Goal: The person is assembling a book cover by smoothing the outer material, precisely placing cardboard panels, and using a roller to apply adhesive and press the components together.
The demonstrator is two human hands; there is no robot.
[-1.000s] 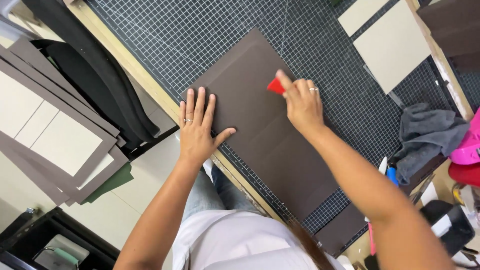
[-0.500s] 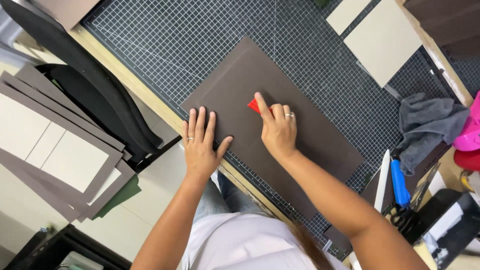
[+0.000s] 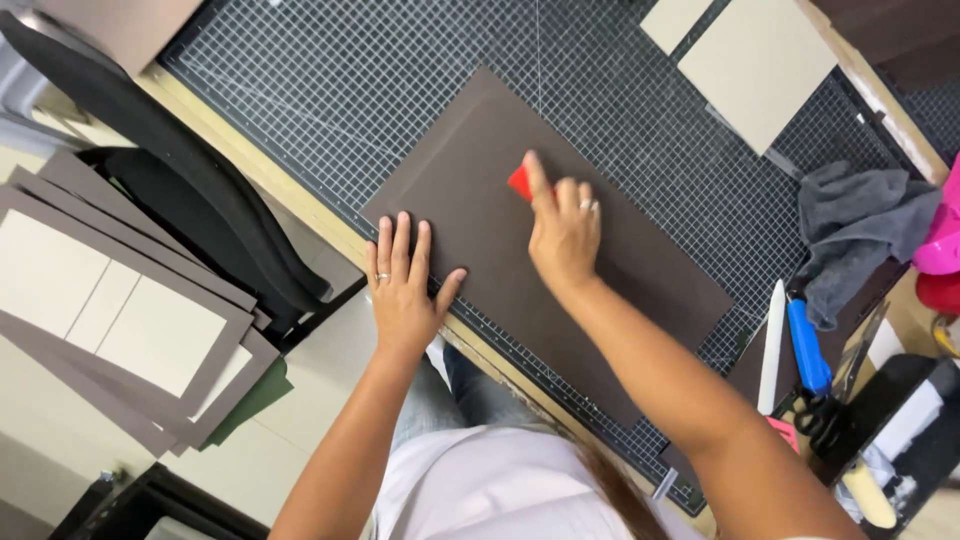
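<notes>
A large dark brown sheet (image 3: 480,180) lies flat on a gridded cutting mat (image 3: 330,80). My left hand (image 3: 403,285) rests flat with fingers spread on the sheet's near left corner, at the mat's edge. My right hand (image 3: 562,232) is closed on a small red scraper (image 3: 520,183) and presses it against the middle of the sheet. Only a red corner of the scraper shows past my fingers.
Beige boards (image 3: 755,60) lie at the mat's far right. A grey cloth (image 3: 860,225), a blue-handled knife (image 3: 805,345), a white bone folder (image 3: 770,345) and scissors (image 3: 820,415) sit to the right. Stacked grey and cream covers (image 3: 110,310) and a black chair (image 3: 190,190) are on the left.
My right hand with the red scraper has slid across the brown sheet toward its left side. My left hand has stayed flat on the sheet's near corner.
</notes>
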